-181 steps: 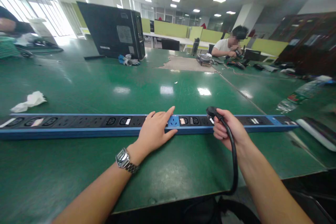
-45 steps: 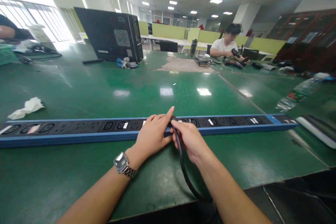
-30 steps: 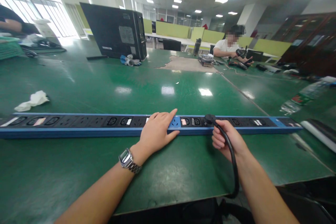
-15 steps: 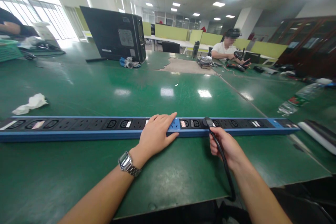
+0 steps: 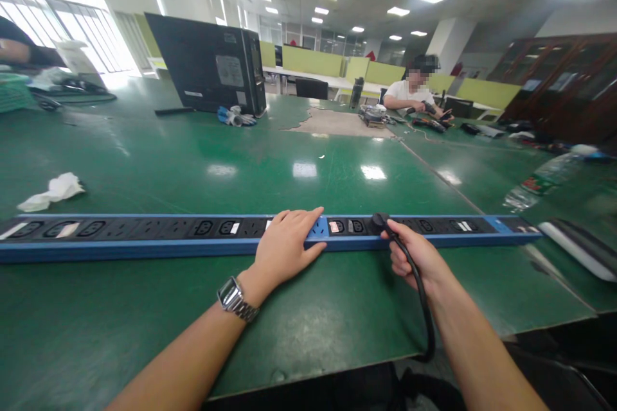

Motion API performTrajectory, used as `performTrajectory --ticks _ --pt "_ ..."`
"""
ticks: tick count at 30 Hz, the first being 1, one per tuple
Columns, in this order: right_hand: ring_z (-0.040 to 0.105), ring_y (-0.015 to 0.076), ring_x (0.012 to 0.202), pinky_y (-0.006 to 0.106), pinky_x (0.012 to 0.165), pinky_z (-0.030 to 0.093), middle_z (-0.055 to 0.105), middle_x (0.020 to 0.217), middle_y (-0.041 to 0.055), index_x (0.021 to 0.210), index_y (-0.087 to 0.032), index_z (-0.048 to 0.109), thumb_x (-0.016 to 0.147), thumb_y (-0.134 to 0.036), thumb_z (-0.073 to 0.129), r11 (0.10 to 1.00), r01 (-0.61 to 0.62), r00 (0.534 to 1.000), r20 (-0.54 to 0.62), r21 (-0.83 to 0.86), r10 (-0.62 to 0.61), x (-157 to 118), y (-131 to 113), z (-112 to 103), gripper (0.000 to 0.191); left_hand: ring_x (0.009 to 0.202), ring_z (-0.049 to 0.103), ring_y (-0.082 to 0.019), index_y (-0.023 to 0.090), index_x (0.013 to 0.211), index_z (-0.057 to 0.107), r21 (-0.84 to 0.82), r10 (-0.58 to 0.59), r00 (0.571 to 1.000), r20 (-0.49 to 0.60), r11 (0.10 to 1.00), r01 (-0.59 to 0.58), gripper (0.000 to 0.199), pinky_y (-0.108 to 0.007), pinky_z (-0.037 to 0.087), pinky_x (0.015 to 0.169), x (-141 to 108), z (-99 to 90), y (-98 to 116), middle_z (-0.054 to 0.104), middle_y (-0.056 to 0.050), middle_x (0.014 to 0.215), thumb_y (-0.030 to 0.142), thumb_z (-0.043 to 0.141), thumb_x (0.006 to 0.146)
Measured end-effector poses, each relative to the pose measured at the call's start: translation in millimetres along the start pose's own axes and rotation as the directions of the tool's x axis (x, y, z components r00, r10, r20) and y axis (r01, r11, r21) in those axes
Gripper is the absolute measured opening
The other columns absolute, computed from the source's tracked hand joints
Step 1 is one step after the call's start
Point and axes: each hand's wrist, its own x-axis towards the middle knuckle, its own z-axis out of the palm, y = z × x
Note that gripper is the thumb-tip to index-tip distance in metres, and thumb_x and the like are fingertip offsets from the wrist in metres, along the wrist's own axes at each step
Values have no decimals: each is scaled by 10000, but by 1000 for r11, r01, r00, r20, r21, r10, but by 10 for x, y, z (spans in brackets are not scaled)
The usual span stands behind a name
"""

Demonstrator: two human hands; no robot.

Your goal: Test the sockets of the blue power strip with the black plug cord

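A long blue power strip (image 5: 159,248) with black sockets lies across the green table in front of me. Its middle is held by my left hand (image 5: 284,244), fingers laid over the top and far edge, thumb along the near side. Right of that hand, a black plug (image 5: 378,223) sits at one of the sockets; how deep it is seated is hidden. My right hand (image 5: 417,260) pinches the plug's cable end, and the black cable (image 5: 425,314) hangs down over the near table edge.
A crumpled tissue (image 5: 54,191) lies at left. Behind stand a black computer tower (image 5: 207,67) and gloves (image 5: 236,116). At right are a plastic bottle (image 5: 544,181) and a black-and-white object (image 5: 578,249). Across the table sits a co-worker (image 5: 409,93) handling a dark tool.
My right fingers have shifted slightly up and away from me along the plug's cable end. My left hand stays put on the strip. The co-worker's hands have moved a little.
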Motion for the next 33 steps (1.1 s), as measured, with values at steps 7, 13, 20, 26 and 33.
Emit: performTrajectory --ticks 7,13,20,26,33 --pt "326 78 213 179 269 292 399 281 -66 611 -172 542 889 -387 547 984 42 996 -66 -174 -54 15 -22 20 352 1173 571 -265 200 1391 443 5 6 1000 4 1000 -6 590 -466 391 1056 4 -5 6 636 -91 1278 401 620 865" --pt "337 70 238 176 292 303 403 305 -66 605 -168 542 864 -353 564 992 66 997 -44 -104 -71 53 33 106 319 1174 570 -265 203 1393 437 7 9 1000 1 1000 -9 593 -460 392 1050 -6 -8 6 639 -91 1271 412 615 867" --pt "318 54 254 176 310 278 377 331 -80 649 -175 576 818 -385 624 949 310 948 -97 64 -303 -210 -263 -332 274 1183 562 -263 220 1399 430 -12 8 1000 -1 1000 -8 597 -461 383 1056 -6 -1 2 633 -83 1280 406 619 865" --pt "279 54 239 183 311 220 321 318 -79 586 -196 532 883 -396 544 984 114 953 -265 -137 -147 55 -538 -1165 358 1181 563 -264 212 1388 442 -11 3 1000 6 1000 -2 592 -468 382 1055 -1 -2 -2 634 -82 1283 403 627 860" --pt "272 72 257 209 325 213 322 330 -73 591 -205 545 849 -433 587 975 -31 980 -197 -218 -13 253 -525 -1471 346 1177 570 -265 218 1385 452 -14 12 1000 -7 1000 -12 581 -468 393 1047 7 6 2 638 -85 1277 402 618 860"
